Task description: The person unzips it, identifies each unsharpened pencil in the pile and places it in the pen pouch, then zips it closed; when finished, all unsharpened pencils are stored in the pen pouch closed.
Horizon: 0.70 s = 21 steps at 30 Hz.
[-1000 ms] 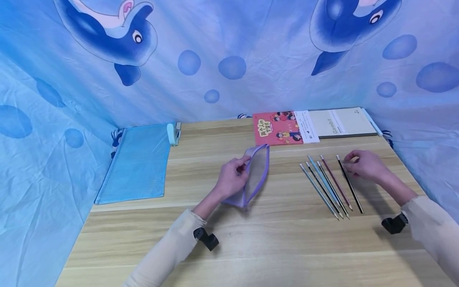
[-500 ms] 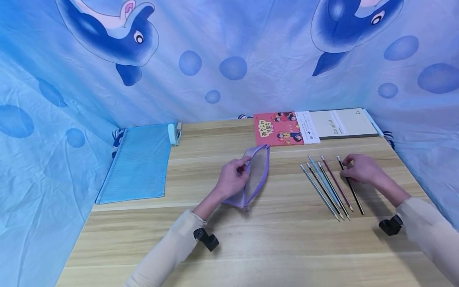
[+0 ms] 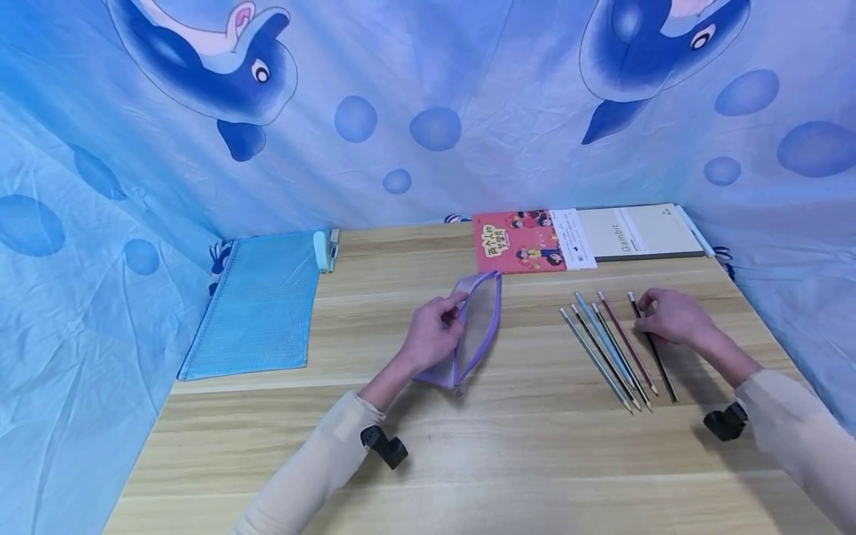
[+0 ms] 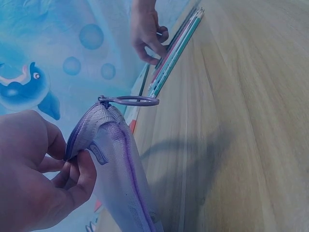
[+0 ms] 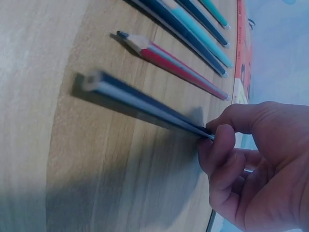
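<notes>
My left hand (image 3: 433,334) pinches the edge of a purple-trimmed mesh zip pouch (image 3: 483,323), whose mouth gapes toward the right. In the left wrist view a ring pull (image 4: 130,100) hangs from the zip at the pouch's corner. On the right, my right hand (image 3: 678,318) pinches a black pencil (image 3: 660,365) near its eraser end between thumb and fingers. The far end of that pencil, seen close in the right wrist view, casts a shadow on the table. Left of it lie a dark red pencil (image 3: 628,343) and several blue and black pencils (image 3: 595,355).
A pink picture book (image 3: 518,241) and a pale notebook (image 3: 642,232) lie along the back of the wooden table (image 3: 508,461). At the left is a flat blue mesh pouch (image 3: 250,308), with a light blue stapler (image 3: 325,251) beside its far corner. Dolphin-print cloth hangs behind.
My right hand has moved slightly left onto the black pencil and now pinches it; a second ago its fingers were just beside it. The left hand and zip pouch have stayed put.
</notes>
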Each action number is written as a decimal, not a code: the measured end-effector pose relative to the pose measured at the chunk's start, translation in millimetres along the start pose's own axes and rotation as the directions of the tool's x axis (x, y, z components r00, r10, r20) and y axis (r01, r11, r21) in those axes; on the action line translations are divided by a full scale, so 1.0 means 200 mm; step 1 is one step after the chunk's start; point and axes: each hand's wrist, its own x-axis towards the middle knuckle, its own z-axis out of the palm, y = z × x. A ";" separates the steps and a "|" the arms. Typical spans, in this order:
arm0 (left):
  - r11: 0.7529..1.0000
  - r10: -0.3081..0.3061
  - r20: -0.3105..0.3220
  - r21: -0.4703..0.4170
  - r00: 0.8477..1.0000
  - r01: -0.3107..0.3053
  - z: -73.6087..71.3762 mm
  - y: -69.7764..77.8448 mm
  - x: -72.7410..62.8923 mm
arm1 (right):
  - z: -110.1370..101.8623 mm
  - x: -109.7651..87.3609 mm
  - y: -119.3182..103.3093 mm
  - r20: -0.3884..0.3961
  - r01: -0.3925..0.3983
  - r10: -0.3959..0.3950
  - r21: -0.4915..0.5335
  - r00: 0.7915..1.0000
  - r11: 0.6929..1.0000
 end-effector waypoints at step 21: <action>0.999 0.019 0.000 0.030 1.000 -0.019 0.01 0.00 0.00 | -0.03 -0.01 -0.26 0.012 -0.079 0.079 0.297 0.997 0.952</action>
